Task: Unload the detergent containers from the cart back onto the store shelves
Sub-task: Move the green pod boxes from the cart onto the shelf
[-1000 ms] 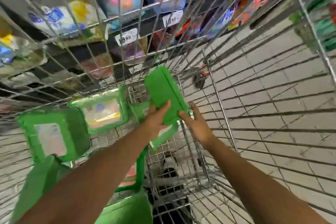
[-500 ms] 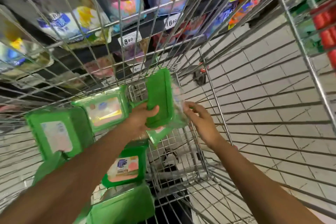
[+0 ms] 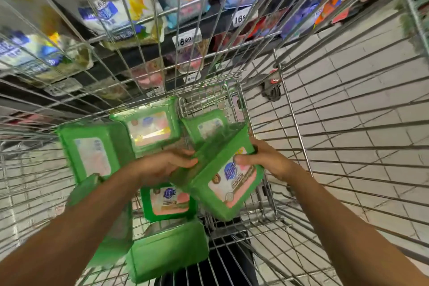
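Hands share the load: the left hand (image 3: 167,165) curls its fingers over the near-left edge of a green rectangular plastic detergent container with a pink-and-white label (image 3: 220,176), and the right hand (image 3: 267,160) clamps the far-right corner, thumb pressed on the label. The container hangs tilted inside the silver wire shopping cart (image 3: 294,123), just above several matching green containers (image 3: 92,153). This looks like the lift-out step. Next it must rise clear of the cart's wall and travel to the dark store shelves (image 3: 209,28) beyond, staying level.
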A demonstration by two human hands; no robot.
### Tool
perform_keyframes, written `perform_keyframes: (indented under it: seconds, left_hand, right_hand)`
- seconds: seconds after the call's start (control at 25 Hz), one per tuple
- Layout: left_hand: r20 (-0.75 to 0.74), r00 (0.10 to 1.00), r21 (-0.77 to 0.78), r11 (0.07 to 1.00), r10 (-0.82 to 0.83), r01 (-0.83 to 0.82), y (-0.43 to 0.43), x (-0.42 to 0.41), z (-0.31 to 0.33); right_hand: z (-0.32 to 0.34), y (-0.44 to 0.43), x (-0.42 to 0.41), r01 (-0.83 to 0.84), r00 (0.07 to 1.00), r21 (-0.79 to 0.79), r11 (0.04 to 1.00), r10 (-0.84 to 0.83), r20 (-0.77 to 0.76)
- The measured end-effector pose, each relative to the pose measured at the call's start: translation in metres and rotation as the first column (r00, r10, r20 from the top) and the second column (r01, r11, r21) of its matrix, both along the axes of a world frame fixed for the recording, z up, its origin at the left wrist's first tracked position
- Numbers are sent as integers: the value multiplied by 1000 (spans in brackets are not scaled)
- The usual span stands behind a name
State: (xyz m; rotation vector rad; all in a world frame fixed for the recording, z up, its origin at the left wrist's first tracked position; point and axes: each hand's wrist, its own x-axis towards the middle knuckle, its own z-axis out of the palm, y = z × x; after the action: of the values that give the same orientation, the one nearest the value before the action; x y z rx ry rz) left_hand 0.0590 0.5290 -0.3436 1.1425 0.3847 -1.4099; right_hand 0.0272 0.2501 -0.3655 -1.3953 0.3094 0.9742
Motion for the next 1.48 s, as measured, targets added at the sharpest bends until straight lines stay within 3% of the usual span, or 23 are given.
perform_keyframes:
  seconds: [0.16, 0.24, 0.4, 0.56, 0.8, 1.08, 1.48]
  left_hand:
    - [73, 897, -10, 899, 437, -437, -12, -40, 11]
    - [145, 835, 108, 831, 530, -546, -36, -58, 21]
    - [270, 783, 173, 772, 560, -611, -58, -64, 36]
    - [290, 772, 198, 754, 566, -626, -45, -67, 56]
    - [408, 753, 265, 722, 517, -639, -19, -59, 140]
    - [457, 583, 1, 655, 672, -756, 0, -72, 247]
    - [529, 168, -316, 377, 832, -871, 28, -175, 373]
  right_hand:
    - [5, 4, -17, 301, 953, -13, 953, -301, -25]
    - [10, 17, -25, 390, 920, -38, 920, -391, -10]
    - [20, 43, -42, 484, 872, -110, 868, -489, -25]
    - [43, 58, -54, 529, 847, -97, 843, -531, -1]
    - [130, 87, -48, 556, 829, -99, 825, -543, 133]
    - [242, 100, -42, 520, 793, 35, 854, -497, 352]
    - [382, 122, -79, 121, 831, 192, 974, -205, 517]
